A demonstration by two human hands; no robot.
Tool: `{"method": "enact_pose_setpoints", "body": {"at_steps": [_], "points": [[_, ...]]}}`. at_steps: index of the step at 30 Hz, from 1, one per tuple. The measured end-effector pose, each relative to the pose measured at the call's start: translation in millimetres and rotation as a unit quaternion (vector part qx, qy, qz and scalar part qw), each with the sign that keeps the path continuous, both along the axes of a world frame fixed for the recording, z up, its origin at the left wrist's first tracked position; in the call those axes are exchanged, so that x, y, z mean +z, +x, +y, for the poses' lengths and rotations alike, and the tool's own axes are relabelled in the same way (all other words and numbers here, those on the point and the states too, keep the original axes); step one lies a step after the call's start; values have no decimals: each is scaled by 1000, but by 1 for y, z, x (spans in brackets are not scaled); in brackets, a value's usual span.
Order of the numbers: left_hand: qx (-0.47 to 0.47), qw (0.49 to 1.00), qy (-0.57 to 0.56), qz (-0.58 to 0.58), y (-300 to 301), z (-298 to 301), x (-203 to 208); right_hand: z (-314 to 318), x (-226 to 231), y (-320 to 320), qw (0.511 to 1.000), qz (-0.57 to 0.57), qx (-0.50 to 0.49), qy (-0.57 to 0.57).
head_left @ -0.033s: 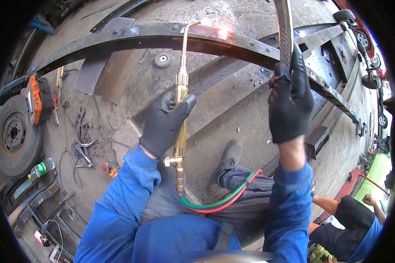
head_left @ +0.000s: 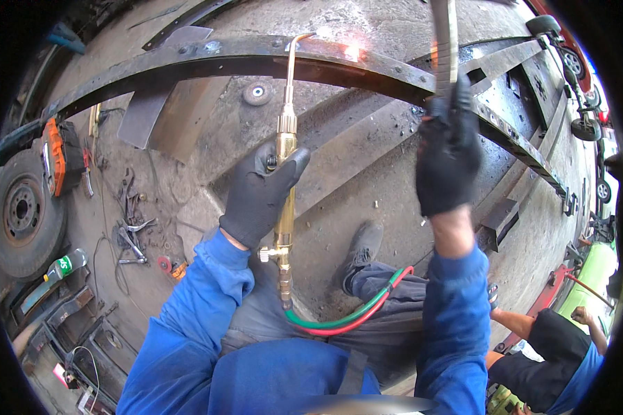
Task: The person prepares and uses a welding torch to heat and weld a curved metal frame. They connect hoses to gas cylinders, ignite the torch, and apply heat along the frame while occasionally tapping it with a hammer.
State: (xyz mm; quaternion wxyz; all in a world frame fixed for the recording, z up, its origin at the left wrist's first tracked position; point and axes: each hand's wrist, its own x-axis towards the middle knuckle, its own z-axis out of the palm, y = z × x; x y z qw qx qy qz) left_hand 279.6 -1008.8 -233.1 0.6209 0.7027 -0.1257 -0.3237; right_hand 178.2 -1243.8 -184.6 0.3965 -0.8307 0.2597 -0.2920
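My left hand point(head_left: 259, 194), in a black glove, is wrapped round a brass gas torch point(head_left: 284, 207). The bent copper tip of the torch points over a long steel beam point(head_left: 256, 59), beside a glowing orange spot point(head_left: 354, 53). Green and red hoses point(head_left: 339, 325) run from its lower end. My right hand point(head_left: 450, 155), also gloved in black, is closed round a long metal bar point(head_left: 446, 52) held upright. The bar is blurred by motion, and its far end is cut off by the frame's top edge.
Steel beams lie on the concrete floor. A small wheel point(head_left: 257, 93) sits behind the torch. To the left are a large tyre point(head_left: 24, 211), an orange-and-black case point(head_left: 59, 158), clamps point(head_left: 133, 242) and a plastic bottle point(head_left: 68, 264). Another person point(head_left: 543, 360) is at the lower right.
My right hand has shifted slightly left with the metal bar, which is more blurred now. My left hand and the torch have hardly moved.
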Motion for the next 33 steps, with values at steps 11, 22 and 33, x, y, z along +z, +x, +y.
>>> {"method": "enact_pose_setpoints", "body": {"at_steps": [11,22,33], "points": [[18,999,-20,-25,6,3,8,-13,-12,31,963,223,52,-143],[36,998,-46,-40,7,8,9,-2,-39,20,951,271,-16,-148],[27,997,-73,-29,3,15,10,18,-73,24,975,168,-41,-139]]}}
